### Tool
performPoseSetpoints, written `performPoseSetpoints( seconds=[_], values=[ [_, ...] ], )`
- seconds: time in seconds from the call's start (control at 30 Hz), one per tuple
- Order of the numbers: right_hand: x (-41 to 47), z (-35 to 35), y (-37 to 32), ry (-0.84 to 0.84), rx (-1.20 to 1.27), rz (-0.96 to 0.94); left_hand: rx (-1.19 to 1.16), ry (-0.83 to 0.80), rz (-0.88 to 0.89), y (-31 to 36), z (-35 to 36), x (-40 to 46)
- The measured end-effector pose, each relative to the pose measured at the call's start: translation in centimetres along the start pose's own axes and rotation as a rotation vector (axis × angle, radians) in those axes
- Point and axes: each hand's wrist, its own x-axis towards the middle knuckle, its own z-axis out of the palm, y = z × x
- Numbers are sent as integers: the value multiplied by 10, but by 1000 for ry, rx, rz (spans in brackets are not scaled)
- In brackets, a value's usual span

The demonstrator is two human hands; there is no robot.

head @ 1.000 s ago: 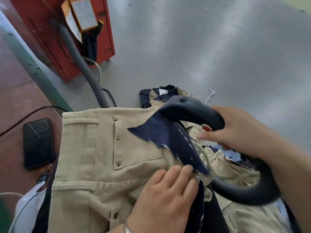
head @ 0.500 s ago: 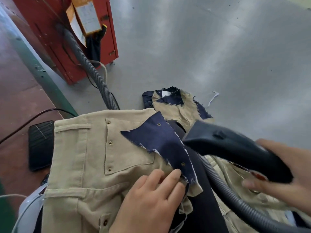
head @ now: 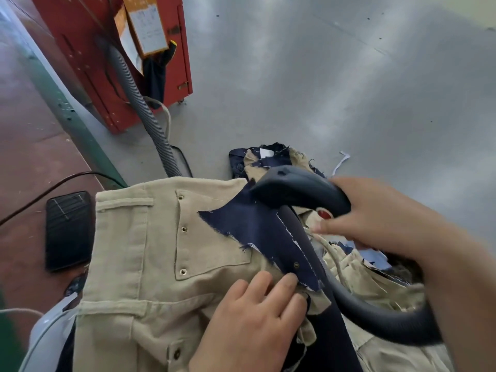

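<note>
- Left hand (head: 249, 320): fingers flat and spread, pressing the beige trousers (head: 134, 264) at the lower tip of the navy pocket lining (head: 255, 229).
- Navy pocket lining: long axis runs from 11 to 5 o'clock.
- Suction nozzle (head: 295, 189): mouth over the lining's upper end, at 12 o'clock from the left hand. The stroke likely follows the axis.
- Right hand (head: 375, 216): curled round the nozzle handle, at 3 o'clock from the mouth.

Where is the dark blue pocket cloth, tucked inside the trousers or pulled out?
Pulled out. The navy pocket lining lies spread on the beige trousers, frayed edges showing, the left hand pressing its lower end.
</note>
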Motion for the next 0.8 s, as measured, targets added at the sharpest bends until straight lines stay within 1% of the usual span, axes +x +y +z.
performPoseSetpoints(
  seconds=[0.1, 0.17, 0.27, 0.37, 0.47, 0.6, 0.8],
  values=[
    [25, 3, -8, 29, 24, 64, -33, -30, -22, 0, -3, -1],
    [24, -1, -2, 84, 69, 101, -62, -44, -42, 0, -5, -2],
    [-11, -16, 9, 167, 137, 71, -82, -31, -62, -1, -7, -5],
    [-60, -19, 12, 219, 0, 32, -90, -14, -51, -1, -7, -6],
    [-91, -11, 14, 165, -31, 35, -85, -2, -30, 1, -5, -4],
    [-92, 8, 10, 34, -123, 76, -65, 6, -15, 1, -4, -3],
    [-64, 15, -5, 3, -166, 83, -32, 6, -16, -2, -2, -4]
  ],
)
